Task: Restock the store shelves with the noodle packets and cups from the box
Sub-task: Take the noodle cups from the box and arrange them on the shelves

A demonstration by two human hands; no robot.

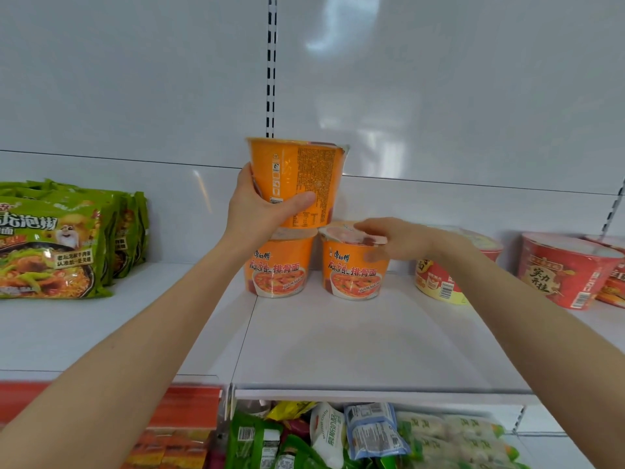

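My left hand (262,206) grips an orange noodle cup (301,177) and holds it on top of two matching orange cups at the back of the white shelf (338,340). The left lower cup (279,265) sits under the held one. My right hand (394,240) grips the rim and lid of the right lower cup (353,269), with the thumb on its side. The held cup's printed back faces me.
Green noodle packets (57,242) stand in a row at the shelf's left. A yellow-red cup (439,282) and red cups (561,269) sit to the right. Below the shelf edge lie mixed snack packets (338,434). The front of the shelf is bare.
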